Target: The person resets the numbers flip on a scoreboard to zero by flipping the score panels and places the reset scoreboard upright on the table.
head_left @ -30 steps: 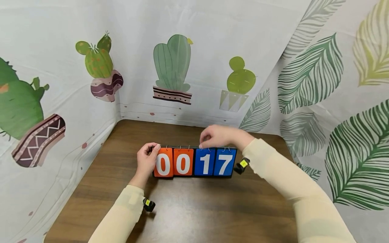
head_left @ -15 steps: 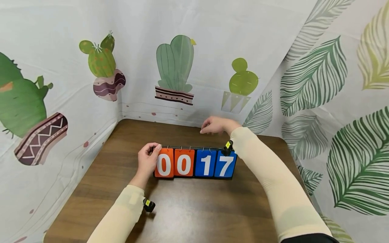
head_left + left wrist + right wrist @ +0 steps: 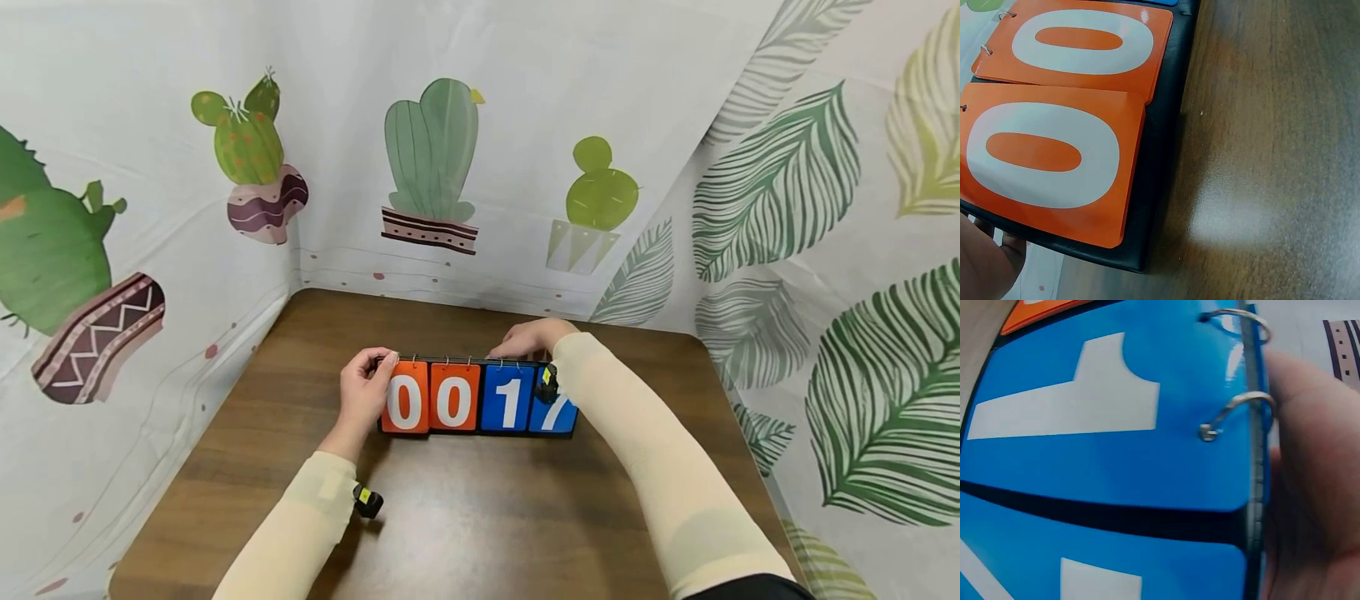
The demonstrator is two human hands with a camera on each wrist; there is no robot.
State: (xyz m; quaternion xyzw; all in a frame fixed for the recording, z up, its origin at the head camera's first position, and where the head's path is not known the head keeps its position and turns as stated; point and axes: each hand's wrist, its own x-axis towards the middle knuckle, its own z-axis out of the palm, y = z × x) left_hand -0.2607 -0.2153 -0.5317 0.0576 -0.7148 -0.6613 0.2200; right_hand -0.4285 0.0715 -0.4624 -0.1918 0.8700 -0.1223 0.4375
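Note:
A flip scoreboard (image 3: 480, 398) stands on the wooden table, reading 00 on orange cards and 17 on blue ones. My left hand (image 3: 362, 396) grips its left end, thumb in front and fingers behind; part of that hand (image 3: 985, 262) shows at the board's side in the left wrist view. My right hand (image 3: 528, 336) is behind the top edge at the blue half, its fingertips hidden. In the right wrist view, the right hand (image 3: 1319, 475) lies behind the blue card with the 1 (image 3: 1191, 465), close to the metal rings (image 3: 1244, 400).
The brown wooden table (image 3: 450, 517) reaches back to a white curtain (image 3: 330, 150) printed with cacti. A leaf-patterned curtain (image 3: 780, 333) hangs along the right side. A small black wrist camera (image 3: 367, 501) sits on the left sleeve.
My right hand rose off the top of the blue cards and went behind the board, then came down close behind its top edge. The left hand keeps its grip. The digits still read 0017.

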